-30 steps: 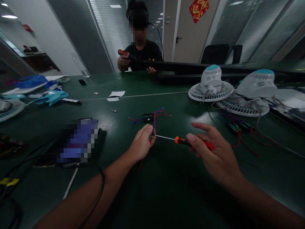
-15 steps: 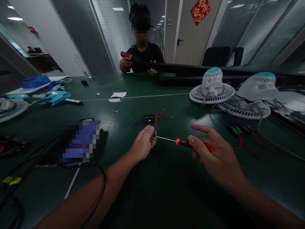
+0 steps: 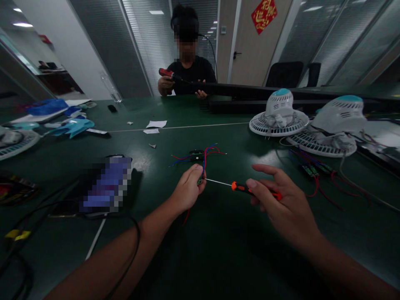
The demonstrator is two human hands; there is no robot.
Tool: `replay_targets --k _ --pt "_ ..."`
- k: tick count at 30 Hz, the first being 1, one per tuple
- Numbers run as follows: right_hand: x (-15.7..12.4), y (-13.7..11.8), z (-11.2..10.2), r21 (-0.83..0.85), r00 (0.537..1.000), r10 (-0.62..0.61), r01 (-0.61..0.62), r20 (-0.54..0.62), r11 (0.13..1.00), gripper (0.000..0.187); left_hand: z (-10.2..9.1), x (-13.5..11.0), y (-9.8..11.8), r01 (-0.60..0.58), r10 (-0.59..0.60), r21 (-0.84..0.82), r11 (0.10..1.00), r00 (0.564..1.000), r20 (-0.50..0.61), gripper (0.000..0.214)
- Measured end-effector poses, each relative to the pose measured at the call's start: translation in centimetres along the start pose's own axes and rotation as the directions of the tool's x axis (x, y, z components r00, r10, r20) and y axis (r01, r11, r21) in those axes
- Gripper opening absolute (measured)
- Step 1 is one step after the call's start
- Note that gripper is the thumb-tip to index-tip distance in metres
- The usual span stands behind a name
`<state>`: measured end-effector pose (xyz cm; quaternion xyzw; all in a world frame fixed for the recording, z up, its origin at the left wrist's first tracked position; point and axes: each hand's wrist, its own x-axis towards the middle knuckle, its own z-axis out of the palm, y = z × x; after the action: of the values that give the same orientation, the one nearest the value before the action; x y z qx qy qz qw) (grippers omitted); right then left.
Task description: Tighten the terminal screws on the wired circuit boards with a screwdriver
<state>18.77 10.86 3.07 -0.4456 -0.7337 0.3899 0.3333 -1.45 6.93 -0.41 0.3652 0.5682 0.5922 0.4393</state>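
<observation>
Between the thumb and fingers of my left hand is a small green circuit board, mostly hidden by the fingers. Red and blue wires rise from it, and a red one hangs below the hand. My right hand grips a screwdriver with a black and orange handle, its index finger stretched out. The thin shaft points left, and its tip meets the edge of the board by my left fingertips. Just beyond lies a dark part with another board, with red and blue wires.
White fan housings stand at the right, near more wired circuit boards. A phone and black cables are on the left. Across the green table, a person holds a red power tool against a long black bar.
The whole view has shifted very slightly. Both hands keep their grips, and the screwdriver tip stays at the board.
</observation>
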Motion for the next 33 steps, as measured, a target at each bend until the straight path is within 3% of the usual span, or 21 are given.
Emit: replay_targets --k 10,33 --pt "0.01 -0.06 -0.19 -0.059 1.000 0.002 0.000 0.028 0.998 0.045 -0.03 0.06 -0.26 -0.032 0.032 0.011 0.999 0.999 0.017 0.029" --pt "0.09 -0.21 0.15 0.015 1.000 -0.019 0.020 -0.014 1.000 0.050 -0.09 0.11 -0.22 -0.010 0.010 -0.006 1.000 1.000 0.030 0.029"
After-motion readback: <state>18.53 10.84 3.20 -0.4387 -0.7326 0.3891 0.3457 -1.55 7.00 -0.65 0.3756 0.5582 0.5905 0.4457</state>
